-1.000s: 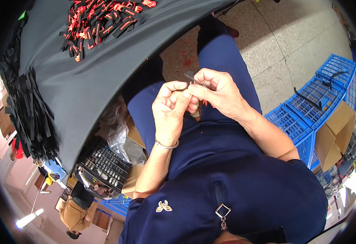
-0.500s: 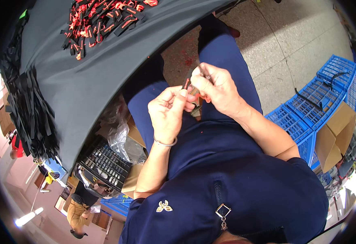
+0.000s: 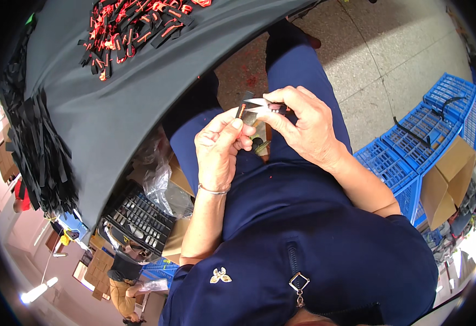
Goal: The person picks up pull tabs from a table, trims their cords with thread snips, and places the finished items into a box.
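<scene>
Snips with pointed silver metal blades and a dark handle (image 3: 274, 107) sit in the grip of the right hand (image 3: 308, 119), the thumb below and the forefinger above, the blades parted and pointing left. Just beyond the tips of the left thumb and forefinger stands a narrow black woven strip with an orange line along its face (image 3: 240, 112); the left hand (image 3: 218, 142) pinches its lower end, leaving its upper part free and tilted slightly right. The other left fingers curl inward below the pinch, near a trace of orange too small to make out. The blade tips are right beside the strip, level with the part just above the left fingertips; whether they touch it, I cannot tell.

Trimming something at the strip's orange line looks to be the step in hand, with the cut apparently not yet closed. The next move seems to call for a steady left pinch, the left fingertips clear of the blades, and a small squeeze of the right thumb and forefinger; a slip could nick the webbing.

Ahead and left of the fingers, a heap of black strips with orange cords (image 3: 123, 35) lies on a dark grey cloth (image 3: 107, 108).
</scene>
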Motion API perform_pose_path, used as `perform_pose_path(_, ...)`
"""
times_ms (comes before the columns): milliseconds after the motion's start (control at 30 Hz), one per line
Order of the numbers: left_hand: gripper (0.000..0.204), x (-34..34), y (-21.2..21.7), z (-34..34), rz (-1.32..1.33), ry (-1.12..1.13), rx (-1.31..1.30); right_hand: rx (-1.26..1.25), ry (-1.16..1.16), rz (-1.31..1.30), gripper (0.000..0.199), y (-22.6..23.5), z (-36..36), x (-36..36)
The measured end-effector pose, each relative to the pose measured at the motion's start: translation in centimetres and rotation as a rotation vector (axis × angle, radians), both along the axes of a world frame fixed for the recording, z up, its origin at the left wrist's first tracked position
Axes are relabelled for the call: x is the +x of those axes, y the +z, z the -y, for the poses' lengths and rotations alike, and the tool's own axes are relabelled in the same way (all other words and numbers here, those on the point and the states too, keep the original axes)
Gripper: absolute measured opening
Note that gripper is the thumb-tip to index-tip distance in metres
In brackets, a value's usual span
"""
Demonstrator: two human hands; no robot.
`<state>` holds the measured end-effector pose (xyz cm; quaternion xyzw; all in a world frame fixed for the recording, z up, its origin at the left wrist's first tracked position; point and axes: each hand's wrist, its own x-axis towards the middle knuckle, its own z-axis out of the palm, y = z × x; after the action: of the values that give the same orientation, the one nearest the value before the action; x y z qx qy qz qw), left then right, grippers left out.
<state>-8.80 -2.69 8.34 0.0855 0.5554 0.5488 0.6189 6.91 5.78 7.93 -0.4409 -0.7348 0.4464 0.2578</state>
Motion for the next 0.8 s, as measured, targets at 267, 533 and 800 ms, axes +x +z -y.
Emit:
perform_pose_path(267, 0.022, 0.10, 0.00, 0.24, -0.071, -0.020, -0.038, 0.110, 0.027, 0.077, 0.017, -0.71, 0.00, 0.13)
perform_pose_path(533, 0.020, -0.01, 0.10, -0.17, -0.206, -0.070, -0.051, 0.104, 0.047, 0.103, 0.016, -0.64, 0.00, 0.34)
perform_pose_path(800, 0.021, 0.50, 0.31, -0.40, -0.293, -0.059, -0.065, -0.013, 0.016, 0.112, 0.017, -0.34, 0.22, 0.22)
